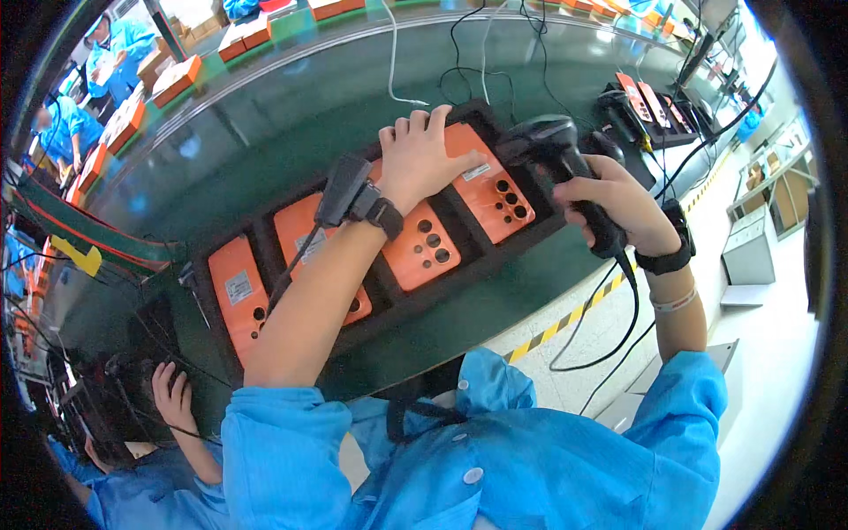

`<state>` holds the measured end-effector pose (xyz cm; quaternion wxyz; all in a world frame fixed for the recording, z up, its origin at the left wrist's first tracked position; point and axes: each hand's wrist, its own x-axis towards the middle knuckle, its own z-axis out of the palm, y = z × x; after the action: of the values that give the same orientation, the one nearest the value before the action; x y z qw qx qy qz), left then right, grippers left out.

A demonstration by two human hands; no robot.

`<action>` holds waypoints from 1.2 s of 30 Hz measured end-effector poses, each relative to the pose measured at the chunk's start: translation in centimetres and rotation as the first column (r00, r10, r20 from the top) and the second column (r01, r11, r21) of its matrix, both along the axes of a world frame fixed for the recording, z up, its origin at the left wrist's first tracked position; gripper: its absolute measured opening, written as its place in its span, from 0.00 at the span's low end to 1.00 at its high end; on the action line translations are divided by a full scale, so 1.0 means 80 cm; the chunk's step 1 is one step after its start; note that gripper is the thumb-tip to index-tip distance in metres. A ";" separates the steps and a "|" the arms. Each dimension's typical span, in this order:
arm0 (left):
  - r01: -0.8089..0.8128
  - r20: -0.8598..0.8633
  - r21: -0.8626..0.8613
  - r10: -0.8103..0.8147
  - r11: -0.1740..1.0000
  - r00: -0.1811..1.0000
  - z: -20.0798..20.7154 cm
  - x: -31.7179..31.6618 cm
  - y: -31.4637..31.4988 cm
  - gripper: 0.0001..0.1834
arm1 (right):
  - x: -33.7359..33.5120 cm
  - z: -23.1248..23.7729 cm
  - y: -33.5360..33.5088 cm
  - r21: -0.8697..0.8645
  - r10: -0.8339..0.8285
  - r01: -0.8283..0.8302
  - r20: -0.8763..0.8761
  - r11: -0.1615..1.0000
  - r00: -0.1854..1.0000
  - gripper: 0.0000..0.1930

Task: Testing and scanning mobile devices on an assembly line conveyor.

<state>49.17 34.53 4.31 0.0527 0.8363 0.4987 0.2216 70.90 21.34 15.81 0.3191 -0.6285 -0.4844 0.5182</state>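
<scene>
My right hand [623,205] is wrapped round the grip of a black handheld barcode scanner [541,134], whose head points left over the end of a black foam tray [473,252]. Several orange phones [411,265] lie in the tray's slots, camera side up. My left hand [420,161] spreads over the far side of the tray, palm down. Its thumb reaches the white label on the rightmost phone [495,212]; whether the fingers press on anything beneath is hidden. A black device [343,190] is strapped at my left wrist and covers part of a middle phone.
The tray rests on a green workbench [353,106] crossed by loose cables. Further right stands another black tray [658,110] with orange and white pieces. At lower left a co-worker's hand [172,397] is close by. Yellow-black floor tape [552,331] runs beyond the bench edge.
</scene>
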 end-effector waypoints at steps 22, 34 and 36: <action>-0.013 0.067 0.142 0.004 0.990 0.998 -0.014 0.008 0.005 0.47 | 0.001 0.011 0.020 -0.049 0.222 -0.217 0.148 0.975 0.964 0.09; -0.063 -0.081 0.334 0.095 0.941 0.992 -0.006 0.037 -0.013 0.26 | 0.118 -0.178 0.161 0.168 -0.173 0.094 0.563 0.981 0.808 0.19; -0.090 0.007 0.350 0.093 0.932 0.996 -0.011 0.040 -0.009 0.25 | 0.108 -0.193 0.168 0.440 -0.382 -0.058 0.831 0.896 0.404 0.20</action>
<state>52.35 33.83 3.42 -0.1097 0.8093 0.4899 0.3049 79.53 34.81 0.36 0.1797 -0.7717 -0.6082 -0.0473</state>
